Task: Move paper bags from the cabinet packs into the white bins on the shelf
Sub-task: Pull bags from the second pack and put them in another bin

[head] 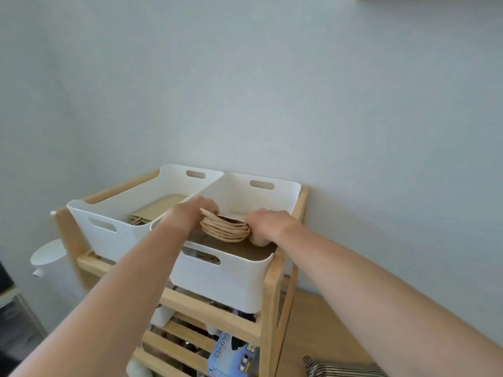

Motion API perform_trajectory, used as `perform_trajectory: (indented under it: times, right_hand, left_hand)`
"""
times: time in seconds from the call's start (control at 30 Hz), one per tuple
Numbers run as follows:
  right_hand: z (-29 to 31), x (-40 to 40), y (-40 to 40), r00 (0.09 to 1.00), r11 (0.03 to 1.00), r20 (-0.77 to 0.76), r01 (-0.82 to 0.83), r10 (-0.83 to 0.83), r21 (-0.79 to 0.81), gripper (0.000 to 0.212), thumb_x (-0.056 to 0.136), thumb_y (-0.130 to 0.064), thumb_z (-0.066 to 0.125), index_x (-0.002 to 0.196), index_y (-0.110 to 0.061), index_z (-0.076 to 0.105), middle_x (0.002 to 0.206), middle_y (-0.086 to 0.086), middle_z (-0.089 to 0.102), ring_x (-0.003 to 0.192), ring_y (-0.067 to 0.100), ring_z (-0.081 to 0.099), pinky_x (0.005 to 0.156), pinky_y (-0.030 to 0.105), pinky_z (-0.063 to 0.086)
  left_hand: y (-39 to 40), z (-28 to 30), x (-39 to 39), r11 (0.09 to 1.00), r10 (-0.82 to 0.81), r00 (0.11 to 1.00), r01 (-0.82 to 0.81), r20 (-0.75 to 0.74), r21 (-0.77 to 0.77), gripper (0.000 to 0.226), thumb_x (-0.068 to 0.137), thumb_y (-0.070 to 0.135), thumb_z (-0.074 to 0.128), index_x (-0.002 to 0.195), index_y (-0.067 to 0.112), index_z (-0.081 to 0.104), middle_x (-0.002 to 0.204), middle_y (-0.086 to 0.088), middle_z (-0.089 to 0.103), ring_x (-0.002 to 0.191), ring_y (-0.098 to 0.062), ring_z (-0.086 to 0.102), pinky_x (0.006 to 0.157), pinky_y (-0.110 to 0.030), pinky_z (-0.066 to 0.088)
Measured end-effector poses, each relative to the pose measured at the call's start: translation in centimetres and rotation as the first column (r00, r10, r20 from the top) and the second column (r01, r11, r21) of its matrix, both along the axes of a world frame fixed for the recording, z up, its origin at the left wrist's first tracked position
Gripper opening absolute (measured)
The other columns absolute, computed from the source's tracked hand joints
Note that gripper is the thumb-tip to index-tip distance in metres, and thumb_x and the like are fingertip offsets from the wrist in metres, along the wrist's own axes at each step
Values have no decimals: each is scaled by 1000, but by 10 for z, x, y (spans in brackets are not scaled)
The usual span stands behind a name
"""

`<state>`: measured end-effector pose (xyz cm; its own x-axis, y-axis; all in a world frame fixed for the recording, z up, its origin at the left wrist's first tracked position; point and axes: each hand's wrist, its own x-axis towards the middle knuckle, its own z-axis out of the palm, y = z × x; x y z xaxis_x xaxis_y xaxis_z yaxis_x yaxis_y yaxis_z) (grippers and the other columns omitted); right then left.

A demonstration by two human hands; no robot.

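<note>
Grip: bags (226, 227) clenched by left hand (194, 213) and right hand (265, 225).
Edges: stack held inside right bin (234, 278) rim.
Texture: brown paper, looped handles.

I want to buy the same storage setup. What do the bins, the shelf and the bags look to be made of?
Bins: probably plastic, matte white, with smooth moulded walls, rounded corners and cut-out handles. Shelf: light wood, seemingly unpainted, with visible grain and slatted lower tiers. Bags: brown kraft paper by the look, flat-folded, with twisted paper handles bunched between the left hand and right hand.
</note>
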<state>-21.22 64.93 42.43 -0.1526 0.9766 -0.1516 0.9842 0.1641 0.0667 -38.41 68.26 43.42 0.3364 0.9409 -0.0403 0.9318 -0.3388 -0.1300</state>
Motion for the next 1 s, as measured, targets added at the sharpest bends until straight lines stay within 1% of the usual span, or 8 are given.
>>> perform_trajectory:
  times: [0.13, 0.27, 0.37, 0.5, 0.67, 0.8, 0.9, 1.0]
  right_hand:
    - [-23, -12, 17, 983, 974, 182, 27, 14, -223, 60, 89, -31, 67, 143, -14, 45, 140, 7, 54, 125, 32, 55, 99, 44, 47]
    - [-27, -18, 24, 963, 970, 267, 22, 45, -242, 67, 84, -37, 71, 142, -14, 47, 136, 6, 55, 121, 33, 58, 95, 42, 51]
    - [-25, -18, 27, 957, 975, 278, -15, 79, -223, 74, 80, -47, 73, 140, -15, 46, 133, 4, 53, 117, 34, 58, 91, 47, 53]
    - [-20, -15, 29, 971, 974, 230, -7, 60, -228, 77, 75, -43, 79, 140, -18, 44, 132, 4, 55, 98, 26, 57, 60, 31, 44]
    - [-19, -17, 27, 966, 980, 246, -25, 75, -198, 75, 76, -40, 80, 140, -20, 48, 138, 1, 51, 117, 27, 58, 84, 36, 52]
    - [6, -6, 24, 961, 976, 270, -4, 63, -217, 99, 68, -55, 80, 152, -32, 32, 152, -4, 41, 134, 27, 47, 96, 39, 46]
    - [25, 23, 22, 997, 1000, 75, 15, -14, -1, 94, 78, -70, 61, 156, -29, 26, 162, 5, 22, 150, 30, 15, 118, 52, 15]
    - [31, 64, 17, 991, 975, -86, 119, -104, 186, 81, 94, -63, 38, 160, -23, 12, 167, 11, 1, 153, 28, -7, 120, 53, -6]
  left_hand:
    - [16, -18, -4, 990, 72, 997, -72, -8, -117, 54, 83, 25, 71, 132, 34, 51, 132, 4, 53, 117, -21, 57, 94, -34, 45]
    - [24, -26, 0, 988, 56, 993, -70, -104, -141, 67, 77, 9, 75, 135, 28, 48, 128, 0, 53, 111, -23, 58, 83, -31, 47]
    - [28, -30, 1, 992, 41, 992, -55, -119, -112, 60, 76, 8, 74, 129, 27, 51, 123, 1, 54, 102, -22, 59, 75, -28, 44]
    - [33, -37, -3, 997, 44, 997, -48, -69, -54, 38, 86, 9, 59, 117, 31, 58, 118, 3, 56, 97, -21, 60, 85, -32, 51]
    - [32, -32, -1, 999, 15, 997, -18, 73, 33, 40, 85, 4, 55, 118, 25, 61, 120, 0, 56, 108, -23, 60, 89, -31, 49]
    - [24, -19, 10, 974, -12, 989, -22, 148, 225, 47, 86, 8, 49, 131, 21, 56, 128, -7, 59, 120, -29, 54, 96, -38, 42]
    - [22, -10, 26, 958, 18, 961, -96, 276, 271, 45, 95, 21, 40, 138, 15, 47, 139, -10, 52, 127, -33, 46, 101, -44, 36]
    - [21, -4, 50, 954, 25, 924, -136, 382, 267, 48, 97, 30, 33, 141, 13, 40, 144, -12, 42, 133, -34, 37, 106, -47, 29]
